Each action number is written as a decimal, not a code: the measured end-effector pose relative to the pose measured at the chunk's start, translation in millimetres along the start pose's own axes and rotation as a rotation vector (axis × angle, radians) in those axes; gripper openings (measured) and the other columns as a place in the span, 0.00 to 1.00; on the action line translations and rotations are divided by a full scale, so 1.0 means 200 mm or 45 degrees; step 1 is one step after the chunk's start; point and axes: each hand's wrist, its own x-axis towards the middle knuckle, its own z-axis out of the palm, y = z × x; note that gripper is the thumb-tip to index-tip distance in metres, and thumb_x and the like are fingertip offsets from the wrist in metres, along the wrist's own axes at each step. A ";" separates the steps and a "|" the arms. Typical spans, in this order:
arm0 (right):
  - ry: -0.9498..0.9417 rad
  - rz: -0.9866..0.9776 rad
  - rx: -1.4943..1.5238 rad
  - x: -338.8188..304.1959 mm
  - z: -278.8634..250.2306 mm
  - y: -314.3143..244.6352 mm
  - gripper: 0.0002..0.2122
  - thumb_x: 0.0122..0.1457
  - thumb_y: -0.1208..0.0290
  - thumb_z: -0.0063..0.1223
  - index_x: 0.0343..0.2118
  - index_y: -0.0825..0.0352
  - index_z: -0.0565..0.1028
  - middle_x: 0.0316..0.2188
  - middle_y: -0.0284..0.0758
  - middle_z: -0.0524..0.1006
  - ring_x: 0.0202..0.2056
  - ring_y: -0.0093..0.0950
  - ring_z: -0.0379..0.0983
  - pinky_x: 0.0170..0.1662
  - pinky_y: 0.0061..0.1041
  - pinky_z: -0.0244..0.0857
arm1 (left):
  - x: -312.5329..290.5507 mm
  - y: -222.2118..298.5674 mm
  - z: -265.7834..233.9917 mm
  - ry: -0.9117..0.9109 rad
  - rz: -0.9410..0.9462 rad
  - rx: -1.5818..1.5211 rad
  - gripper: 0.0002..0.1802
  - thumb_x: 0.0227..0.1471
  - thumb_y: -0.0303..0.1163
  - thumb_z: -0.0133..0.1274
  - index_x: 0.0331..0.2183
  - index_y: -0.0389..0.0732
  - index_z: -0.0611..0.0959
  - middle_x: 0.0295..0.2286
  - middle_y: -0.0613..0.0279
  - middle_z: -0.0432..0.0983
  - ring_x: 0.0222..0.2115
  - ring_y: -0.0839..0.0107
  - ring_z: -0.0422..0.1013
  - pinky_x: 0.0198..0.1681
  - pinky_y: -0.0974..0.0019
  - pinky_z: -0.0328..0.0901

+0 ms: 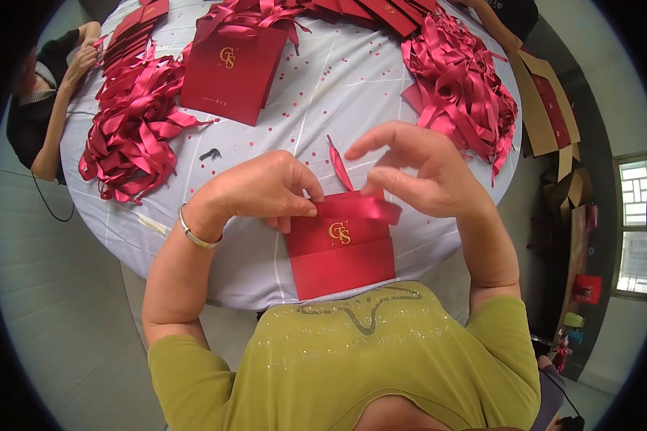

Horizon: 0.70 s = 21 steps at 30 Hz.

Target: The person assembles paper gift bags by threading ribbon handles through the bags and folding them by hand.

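A flat red paper gift bag with gold lettering lies at the table's near edge in front of me. Across its upper part runs a glossy dark-pink ribbon, its right end looping past the bag's side. My left hand pinches the ribbon between thumb and fingers at the bag's upper left. My right hand hovers over the upper right corner, thumb and fingers apart, holding nothing I can see. Beyond the bag a narrow ribbon tail points away from me.
Heaps of ribbon lie left and right on the white-clothed table. A larger red bag and stacked bags sit farther back, with small red dots scattered about. People work at far left and far right. Cardboard boxes stand at right.
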 end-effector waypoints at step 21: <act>-0.208 0.192 -0.097 0.20 0.14 0.13 0.07 0.56 0.72 0.60 0.32 0.72 0.79 0.24 0.31 0.79 0.28 0.17 0.72 0.33 0.21 0.68 | -0.12 0.04 0.06 0.273 0.484 0.325 0.04 0.45 0.21 0.60 0.29 0.35 0.86 0.18 0.59 0.80 0.20 0.75 0.79 0.23 0.73 0.70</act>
